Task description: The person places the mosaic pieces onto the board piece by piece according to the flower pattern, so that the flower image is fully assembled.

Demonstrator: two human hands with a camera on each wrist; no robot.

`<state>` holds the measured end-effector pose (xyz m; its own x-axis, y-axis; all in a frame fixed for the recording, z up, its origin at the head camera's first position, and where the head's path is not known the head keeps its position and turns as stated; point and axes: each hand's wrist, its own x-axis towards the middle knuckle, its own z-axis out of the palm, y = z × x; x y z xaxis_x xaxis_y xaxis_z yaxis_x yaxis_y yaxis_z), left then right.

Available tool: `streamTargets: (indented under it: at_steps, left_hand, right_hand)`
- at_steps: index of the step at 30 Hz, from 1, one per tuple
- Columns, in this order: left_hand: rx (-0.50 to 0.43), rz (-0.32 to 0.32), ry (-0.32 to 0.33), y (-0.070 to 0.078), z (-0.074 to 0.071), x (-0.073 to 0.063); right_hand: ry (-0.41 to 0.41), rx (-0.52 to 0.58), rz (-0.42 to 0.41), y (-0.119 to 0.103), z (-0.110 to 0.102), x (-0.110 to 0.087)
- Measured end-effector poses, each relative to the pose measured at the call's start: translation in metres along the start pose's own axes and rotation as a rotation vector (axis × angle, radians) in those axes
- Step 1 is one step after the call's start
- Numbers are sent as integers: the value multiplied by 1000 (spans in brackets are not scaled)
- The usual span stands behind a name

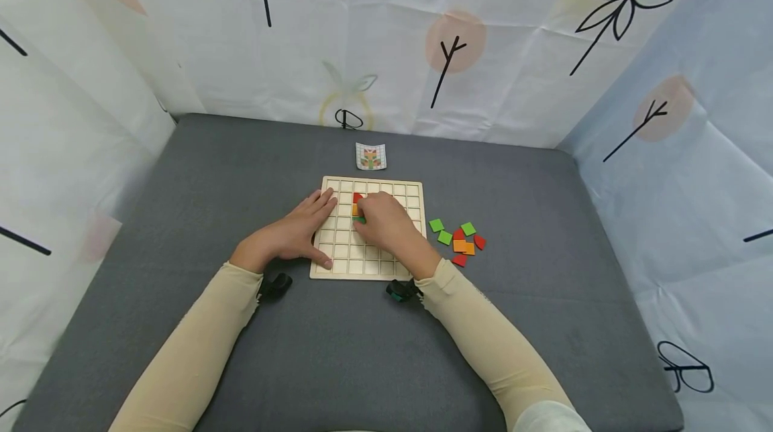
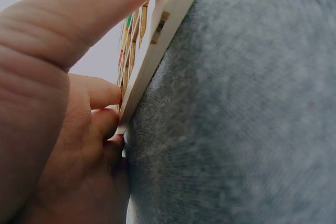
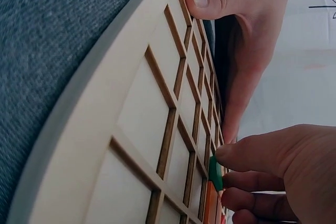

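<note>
A wooden grid board [image 1: 344, 267] lies flat on the grey table. My left hand [image 1: 300, 225] rests across its left edge, fingers spread on the top and thumb on the lower left corner area. My right hand [image 1: 386, 223] is over the middle of the board and pinches a green square tile [image 3: 216, 173] between thumb and fingertips, right at a grid cell. In line beyond it, an orange tile [image 1: 355, 210] and a red tile [image 1: 357, 197] sit in the grid. The right hand covers part of the cells to their right.
Right of the board lies a loose group of green tiles [image 1: 468, 229], red tiles [image 1: 480, 242] and orange tiles [image 1: 460, 245]. Behind the board is a small pattern card [image 1: 371, 157]. Patterned white cloth [image 1: 386, 83] hangs around the table [image 1: 543, 271].
</note>
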<state>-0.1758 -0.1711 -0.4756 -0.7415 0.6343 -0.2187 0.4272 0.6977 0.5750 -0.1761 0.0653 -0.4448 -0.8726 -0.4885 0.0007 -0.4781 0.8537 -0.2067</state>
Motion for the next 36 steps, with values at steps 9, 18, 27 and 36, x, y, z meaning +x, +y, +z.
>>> streamTargets:
  at_steps: [9,18,27,36]
  left_hand:
    - [-2,-2,-1,-3,3,2]
    - [11,-6,3,1,1,0]
    - [-8,0,-1,2,0,3]
    - [9,-8,-2,1,-1,1]
  right_hand:
    - [13,8,20,-2,1,0]
    - [17,16,17,-4,1,0]
    - [78,184,102,12,-21,-20]
    - [91,287,154,62,-70,-70]
